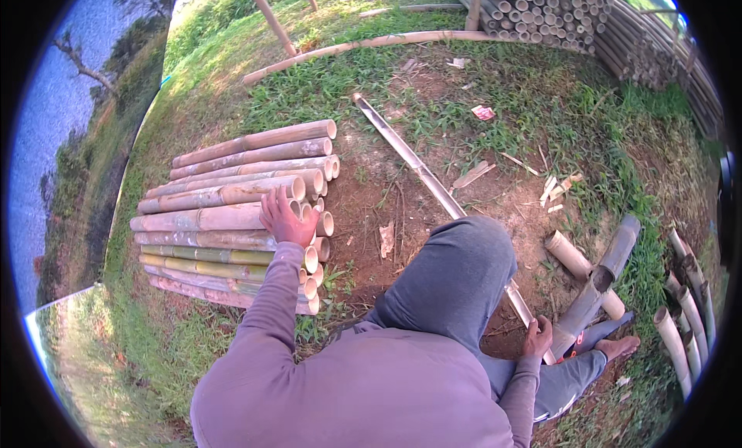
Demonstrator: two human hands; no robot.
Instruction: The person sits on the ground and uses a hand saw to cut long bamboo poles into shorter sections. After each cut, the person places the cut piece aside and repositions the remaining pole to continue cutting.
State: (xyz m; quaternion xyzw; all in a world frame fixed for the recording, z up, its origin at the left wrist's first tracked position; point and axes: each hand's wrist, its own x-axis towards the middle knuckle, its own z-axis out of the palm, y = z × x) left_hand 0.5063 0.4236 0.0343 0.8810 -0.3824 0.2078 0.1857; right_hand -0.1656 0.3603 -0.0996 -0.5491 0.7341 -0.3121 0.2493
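On the left lies a stack of cut bamboo poles [205,218], their open ends toward me. My left hand [286,220] rests over one pole near its end, fingers spread across the top. A long split bamboo length [413,162], pale and hollow inside, runs diagonally from the far middle toward my right side. My right leg in grey trousers hides its middle part. Near its close end, my right hand [538,337] is closed around its edge. Beside that hand, a thick grey bamboo piece [581,305] leans across a shorter tan bamboo piece [568,255].
A small orange-red thing [580,341] shows near my bare foot [621,347]. More bamboo pieces [674,344] lie at the far right. Wood scraps [560,189] litter the dirt and grass. A large bamboo pile [545,15] stands at the back, with a long pole [371,46] on the ground.
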